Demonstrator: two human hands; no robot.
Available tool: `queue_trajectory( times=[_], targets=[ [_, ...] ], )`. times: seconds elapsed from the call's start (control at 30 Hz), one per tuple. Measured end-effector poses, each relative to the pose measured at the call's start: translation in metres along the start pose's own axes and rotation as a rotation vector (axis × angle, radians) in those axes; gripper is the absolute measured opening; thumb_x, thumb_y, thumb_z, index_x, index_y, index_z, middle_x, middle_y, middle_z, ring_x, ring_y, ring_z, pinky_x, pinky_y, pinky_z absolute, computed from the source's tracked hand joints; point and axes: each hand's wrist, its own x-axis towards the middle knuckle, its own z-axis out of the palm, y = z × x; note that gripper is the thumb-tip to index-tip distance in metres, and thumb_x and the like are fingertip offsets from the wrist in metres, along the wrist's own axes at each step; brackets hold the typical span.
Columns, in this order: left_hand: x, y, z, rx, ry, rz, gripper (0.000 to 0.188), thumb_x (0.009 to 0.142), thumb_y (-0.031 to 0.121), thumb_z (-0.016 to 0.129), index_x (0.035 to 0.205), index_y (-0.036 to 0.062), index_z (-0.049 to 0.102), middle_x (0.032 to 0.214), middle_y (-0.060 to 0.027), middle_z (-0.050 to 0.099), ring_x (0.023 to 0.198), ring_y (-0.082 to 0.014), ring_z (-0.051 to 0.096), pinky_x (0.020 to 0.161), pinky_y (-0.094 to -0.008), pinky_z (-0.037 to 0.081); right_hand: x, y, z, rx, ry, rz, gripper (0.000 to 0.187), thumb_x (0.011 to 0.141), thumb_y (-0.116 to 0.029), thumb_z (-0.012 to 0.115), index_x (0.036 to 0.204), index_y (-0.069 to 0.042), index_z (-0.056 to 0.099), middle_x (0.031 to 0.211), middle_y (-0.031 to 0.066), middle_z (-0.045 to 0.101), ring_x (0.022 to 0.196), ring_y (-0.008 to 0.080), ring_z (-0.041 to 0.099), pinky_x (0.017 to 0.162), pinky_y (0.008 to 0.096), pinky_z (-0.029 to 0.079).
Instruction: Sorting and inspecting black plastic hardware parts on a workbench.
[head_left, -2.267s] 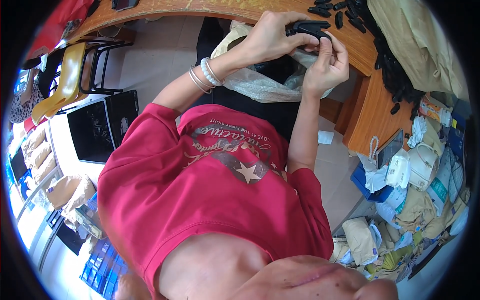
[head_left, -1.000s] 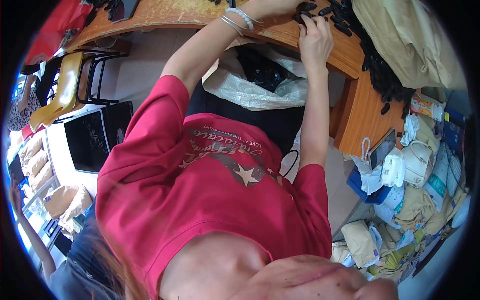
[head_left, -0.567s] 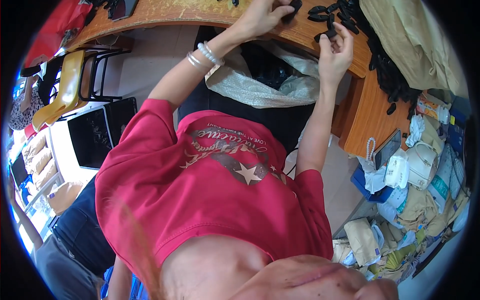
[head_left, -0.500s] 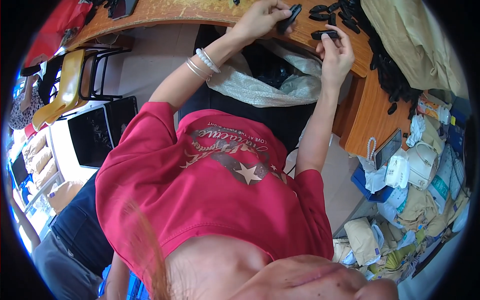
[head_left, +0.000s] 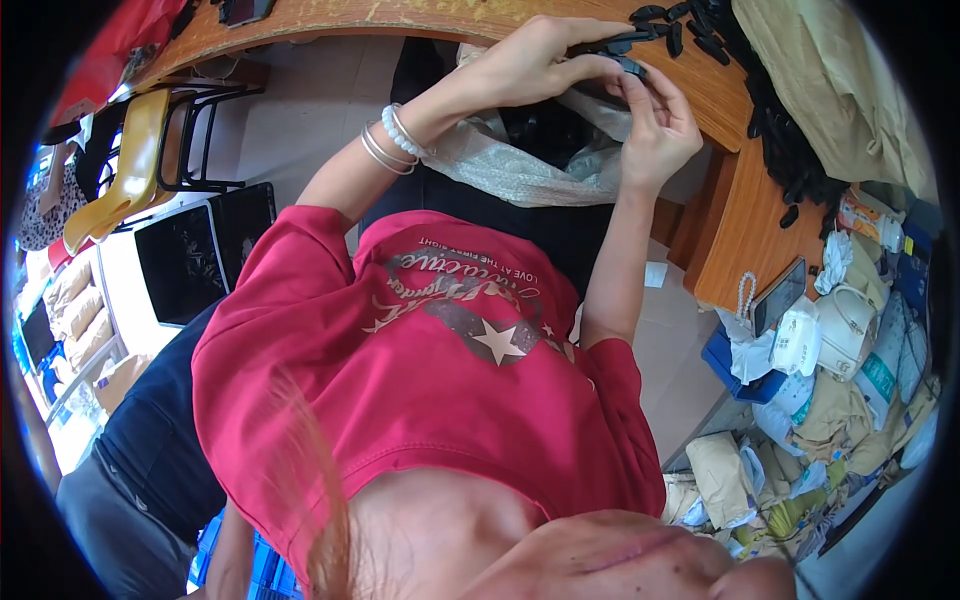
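Over the table edge, my left hand (head_left: 540, 65) and my right hand (head_left: 656, 132) meet around small black plastic parts (head_left: 622, 50). Fingers and thumb of my left hand, which has bracelets at its wrist, pinch a dark elongated part. My right fingertips are closed at the near side of the same parts, and the fingers partly hide what they grip. The exact kind of the parts cannot be made out. Several similar loose black pieces (head_left: 708, 40) lie just beyond on the wooden table (head_left: 730, 205). Below my hands a white woven sack (head_left: 490, 165) gapes, with black contents (head_left: 548, 135) inside.
A long heap of black pieces (head_left: 790, 160) runs along the right side of the table beside a large tan bag (head_left: 820, 90). At right are a phone (head_left: 778, 295), a white handbag (head_left: 845, 330) and piled packages (head_left: 720, 470). A yellow chair (head_left: 145, 150) stands left.
My hands, apart before with a black part in each, have come together, and the parts now touch or overlap. The left hand moved right; the right hand tilted inward.
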Motion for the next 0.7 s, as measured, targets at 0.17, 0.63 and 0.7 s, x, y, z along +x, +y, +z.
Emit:
queue_trajectory(
  times=[0.17,0.63,0.7],
  targets=[
    [0.008,0.028,-0.01,-0.042,-0.03,-0.471,0.032,0.098,0.016,0.051,0.123,-0.0036,0.057,0.1,-0.0084,0.069,0.09,-0.0075,0.057,0.077,-0.0252,0.048,-0.005,0.008,0.001,0.096,0.002,-0.019,0.02,0.085,0.003,0.066,0.104,0.008,0.063,0.092,0.0164,0.069,0.082,0.0208,0.069,0.076,0.0296,0.058],
    [-0.007,0.023,-0.013,0.224,-0.201,-0.233,0.03,0.089,0.005,0.058,0.118,-0.0036,0.058,0.087,-0.0119,0.07,0.08,-0.0158,0.068,0.073,-0.026,0.053,0.003,0.017,-0.009,-0.086,-0.137,-0.021,0.03,0.082,0.002,0.069,0.111,0.004,0.062,0.092,0.0073,0.064,0.083,0.0111,0.062,0.078,0.022,0.051],
    [-0.006,0.023,-0.013,0.112,-0.197,-0.299,0.029,0.09,0.005,0.057,0.118,-0.004,0.058,0.086,-0.0116,0.07,0.081,-0.0157,0.068,0.075,-0.0266,0.053,0.006,0.021,-0.005,-0.086,-0.092,-0.054,0.029,0.077,-0.001,0.072,0.105,0.002,0.064,0.085,0.0062,0.065,0.076,0.0101,0.062,0.073,0.0223,0.05]
  ],
)
